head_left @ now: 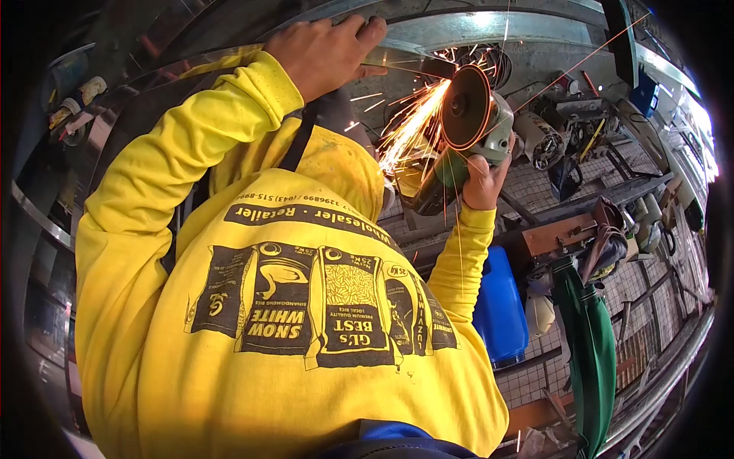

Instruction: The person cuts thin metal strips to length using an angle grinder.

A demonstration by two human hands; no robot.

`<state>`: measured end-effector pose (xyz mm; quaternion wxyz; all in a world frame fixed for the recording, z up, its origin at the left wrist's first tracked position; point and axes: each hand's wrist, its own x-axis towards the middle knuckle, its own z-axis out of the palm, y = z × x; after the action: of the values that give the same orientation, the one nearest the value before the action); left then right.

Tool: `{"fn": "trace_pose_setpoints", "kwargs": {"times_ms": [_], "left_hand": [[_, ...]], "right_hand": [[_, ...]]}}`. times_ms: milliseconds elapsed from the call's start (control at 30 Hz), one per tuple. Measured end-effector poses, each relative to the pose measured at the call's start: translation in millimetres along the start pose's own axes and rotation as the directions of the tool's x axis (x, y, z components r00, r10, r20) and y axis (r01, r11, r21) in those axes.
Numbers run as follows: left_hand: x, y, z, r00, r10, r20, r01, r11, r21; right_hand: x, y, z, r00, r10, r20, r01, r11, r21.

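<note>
An angle grinder (498, 126) with a dark round disc (465, 107) is gripped by my right hand (485, 180), its fingers wrapped round the body near the head. Bright orange sparks (417, 126) stream from the disc down and to the left. Across from it, my left hand (325, 55) is closed on a thin metal bar (413, 63), whose far end lies close to the upper edge of the disc. Whether disc and bar touch is hidden by glare. Yellow sleeves cover both my arms, and my printed yellow sweatshirt (306, 398) fills the lower middle.
A metal beam (443, 29) crosses the top. At the right, tools and machine parts lie about a wire-mesh surface (527, 172). A blue plastic container (501, 306) stands beside my right arm, with green cloth (589, 359) hanging further right. Metal rails (657, 398) run along the lower right.
</note>
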<state>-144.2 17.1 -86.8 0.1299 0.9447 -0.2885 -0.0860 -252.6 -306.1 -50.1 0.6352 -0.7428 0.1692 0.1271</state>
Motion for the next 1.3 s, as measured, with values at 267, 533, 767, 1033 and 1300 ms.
{"fn": "trace_pose_setpoints", "kwargs": {"times_ms": [267, 533, 767, 1033, 1300], "left_hand": [[0.4, 0.6, -0.3, 1.000, -0.014, -0.001, 0.014, 0.999, -0.029], [-1.1, -0.5, 1.9, 1.000, -0.005, -0.010, 0.005, 1.000, -0.007], [-0.8, -0.1, -0.6, 1.000, -0.007, -0.015, 0.006, 1.000, -0.003], [-1.5, -1.1, 4.0, 1.000, -0.007, -0.012, 0.007, 1.000, 0.006], [-1.7, 0.2, 0.6, 1.000, -0.015, 0.012, 0.015, 1.000, -0.001]], "right_hand": [[7.7, 2.4, -2.6, 0.996, -0.063, 0.056, 0.064, 0.998, -0.014], [0.0, -4.0, 2.8, 1.000, -0.003, 0.013, 0.003, 0.999, -0.051], [3.1, -5.1, 3.7, 0.999, -0.031, 0.024, 0.031, 0.999, 0.009], [5.2, -5.0, 3.5, 0.999, -0.021, 0.028, 0.021, 1.000, -0.001], [8.1, 1.0, -3.1, 0.997, -0.017, 0.070, 0.016, 1.000, 0.012]]}}
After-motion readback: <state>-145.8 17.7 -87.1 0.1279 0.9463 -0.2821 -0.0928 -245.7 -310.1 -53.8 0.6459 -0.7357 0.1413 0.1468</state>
